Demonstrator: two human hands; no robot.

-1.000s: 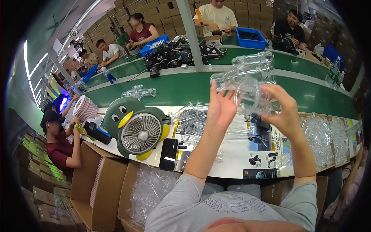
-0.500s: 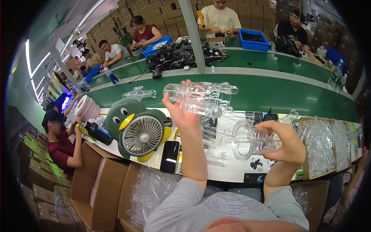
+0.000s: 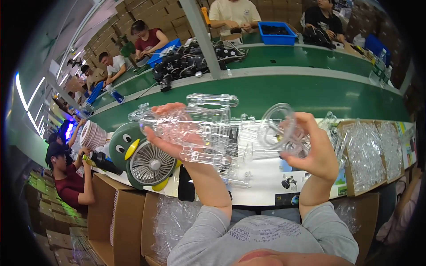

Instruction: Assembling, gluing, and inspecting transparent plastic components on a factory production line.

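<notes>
My left hand (image 3: 171, 144) is closed under a clear plastic frame (image 3: 208, 126) with several rod-like arms, held up over the table and pointing right. My right hand (image 3: 317, 150) grips a clear plastic piece with a round ring (image 3: 278, 128) at its end. That ring faces the frame across a small gap; the two do not touch. Part of the frame's left end is hard to make out against my palm. Below both hands, several more clear plastic parts (image 3: 237, 177) lie on the white table.
On the left stands a green bird-shaped fan (image 3: 153, 163) beside a black phone (image 3: 186, 185). Flat cartons of clear parts (image 3: 366, 148) sit at right. Open boxes (image 3: 128, 221) line the near edge. Beyond the green belt (image 3: 310, 95), several people work near blue bins (image 3: 277, 39).
My left hand has moved left and lower, and the frame's arms now show more spread. My right hand has risen slightly and its ring has tilted. The whole view has shifted.
</notes>
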